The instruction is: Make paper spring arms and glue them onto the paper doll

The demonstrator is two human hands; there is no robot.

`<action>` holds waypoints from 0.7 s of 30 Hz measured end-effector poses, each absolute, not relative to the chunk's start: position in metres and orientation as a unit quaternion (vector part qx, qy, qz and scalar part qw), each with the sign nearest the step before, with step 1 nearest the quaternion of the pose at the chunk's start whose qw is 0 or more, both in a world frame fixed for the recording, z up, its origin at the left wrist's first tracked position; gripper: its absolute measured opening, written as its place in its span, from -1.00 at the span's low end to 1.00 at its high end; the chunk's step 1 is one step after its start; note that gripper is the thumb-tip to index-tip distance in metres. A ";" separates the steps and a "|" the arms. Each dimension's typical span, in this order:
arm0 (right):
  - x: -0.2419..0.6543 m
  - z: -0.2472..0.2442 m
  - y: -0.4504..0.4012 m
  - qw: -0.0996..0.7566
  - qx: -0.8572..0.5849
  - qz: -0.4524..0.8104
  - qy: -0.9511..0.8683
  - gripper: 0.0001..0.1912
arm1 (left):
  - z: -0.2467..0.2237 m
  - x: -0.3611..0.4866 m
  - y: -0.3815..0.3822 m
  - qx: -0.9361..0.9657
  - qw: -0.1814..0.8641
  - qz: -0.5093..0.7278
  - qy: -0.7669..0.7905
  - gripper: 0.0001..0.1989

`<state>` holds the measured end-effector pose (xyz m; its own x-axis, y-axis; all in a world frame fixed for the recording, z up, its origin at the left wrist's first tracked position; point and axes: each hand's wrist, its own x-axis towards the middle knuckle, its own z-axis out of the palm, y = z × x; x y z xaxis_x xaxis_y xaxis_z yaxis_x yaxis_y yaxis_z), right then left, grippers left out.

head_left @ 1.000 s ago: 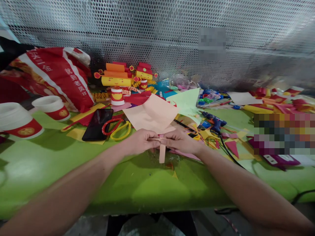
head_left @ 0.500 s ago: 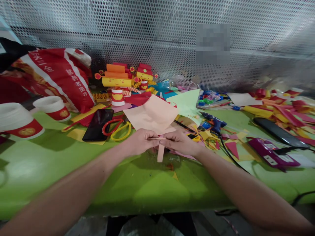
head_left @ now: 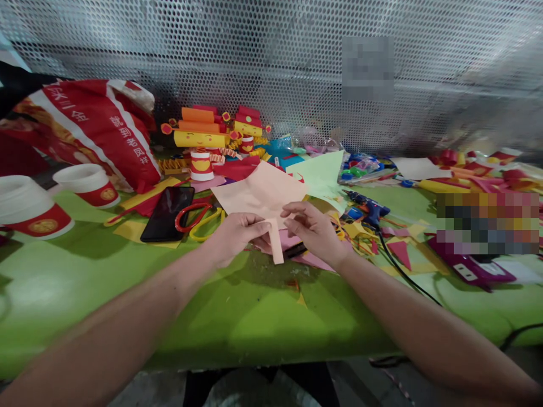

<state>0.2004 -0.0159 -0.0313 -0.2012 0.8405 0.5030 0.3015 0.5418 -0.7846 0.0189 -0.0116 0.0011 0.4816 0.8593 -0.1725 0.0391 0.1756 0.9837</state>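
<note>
Both forearms (head_left: 161, 311) are bare, the legwear (head_left: 314, 381) dark.

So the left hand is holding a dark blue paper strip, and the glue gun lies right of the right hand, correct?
Not quite: the head view shows the paper strip in the left hand is pale peach, not dark blue. The glue gun does lie right of the right hand.

A thin, pale pink paper strip (head_left: 276, 244) hangs down, leaning a little, its top pinched by the left hand (head_left: 238, 236).
</note>
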 end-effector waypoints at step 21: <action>0.192 -0.025 -0.024 0.497 -0.346 0.102 -0.790 -0.90 | 0.005 0.024 -0.017 0.553 0.632 0.314 0.442 -0.87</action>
